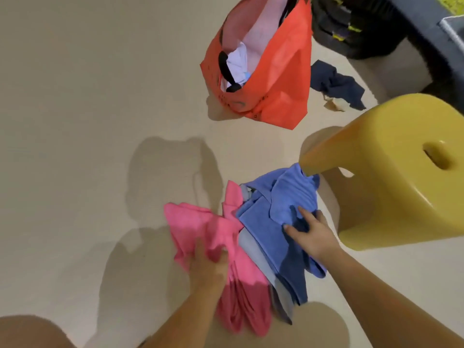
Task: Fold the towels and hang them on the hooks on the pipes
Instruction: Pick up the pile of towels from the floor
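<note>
A home floor: laundry bag (pixel 271 71), plastic stool (pixel 401 172), scattered clothes (pixel 336 84).

Towels heaped on the floor (pixel 75 121): one pink towel (pixel 200 227) confirmed. Blue towels (pixel 263 222): at least two, overlapping, so the exact number cannot be determined. One pale grey cloth (pixel 247 244) lies between the pink and the blue. One orange bag (pixel 276 84). One yellow stool (pixel 401 184). One dark cloth (pixel 336 84) lying apart. Hands: one left hand (pixel 208 267), one right hand (pixel 311 232).
</note>
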Motion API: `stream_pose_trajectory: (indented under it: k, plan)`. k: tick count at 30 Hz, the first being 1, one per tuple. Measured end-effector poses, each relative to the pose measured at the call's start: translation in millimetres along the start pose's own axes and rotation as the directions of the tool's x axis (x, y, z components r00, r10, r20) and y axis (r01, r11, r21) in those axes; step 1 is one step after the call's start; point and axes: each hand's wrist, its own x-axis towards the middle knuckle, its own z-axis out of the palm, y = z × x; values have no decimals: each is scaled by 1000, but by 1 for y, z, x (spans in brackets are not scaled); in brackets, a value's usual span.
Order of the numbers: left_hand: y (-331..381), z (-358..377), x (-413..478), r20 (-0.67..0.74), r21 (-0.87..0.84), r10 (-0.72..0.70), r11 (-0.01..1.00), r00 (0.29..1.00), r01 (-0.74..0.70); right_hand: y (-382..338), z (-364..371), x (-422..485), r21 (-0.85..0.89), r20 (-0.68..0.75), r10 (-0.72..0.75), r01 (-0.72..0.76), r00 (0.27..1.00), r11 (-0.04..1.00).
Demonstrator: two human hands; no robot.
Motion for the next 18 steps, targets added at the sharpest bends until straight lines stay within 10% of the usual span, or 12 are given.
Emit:
stream_pose_trajectory:
  k: [18]
  plan:
    - [91, 9, -51, 271, -423, 235, 900, 933, -104, -48, 14, -25, 526, 260, -128, -29, 957, 850]
